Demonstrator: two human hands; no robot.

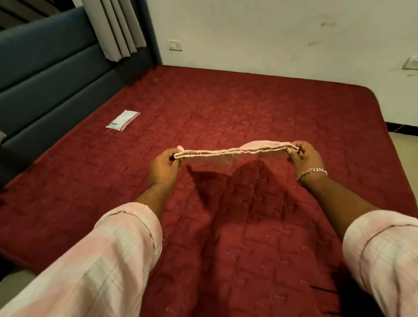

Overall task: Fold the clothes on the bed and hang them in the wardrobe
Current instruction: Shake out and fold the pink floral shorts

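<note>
While both arms reach out over the bed [224,104], a pink cloth [236,151] hangs stretched between the two hands, held up above the red quilted mattress w/ its shadow falling just below. Left hand [163,166] pinches the cloth's left end, fingers curled round the edge; right hand [304,157] pinches the right end the same way, thumb & fingertips closed on the fabric. The cloth looks doubled over, 2 layered edges running side by side along the near rim, a slight bulge towards the right half. It touches nothing but the hands.

Right wrist wears a silver chain bracelet [311,172]. Both sleeves [106,255] are pale pink plaid, rolled at the forearm.

Elsewhere on the bed: a small clear plastic packet [123,120] lies flat near the blue padded headboard [41,77], well apart from the hands. Grey curtain [114,25] hangs at the headboard's far end; a wall socket [175,45] sits on the white wall beyond the mattress.
</note>
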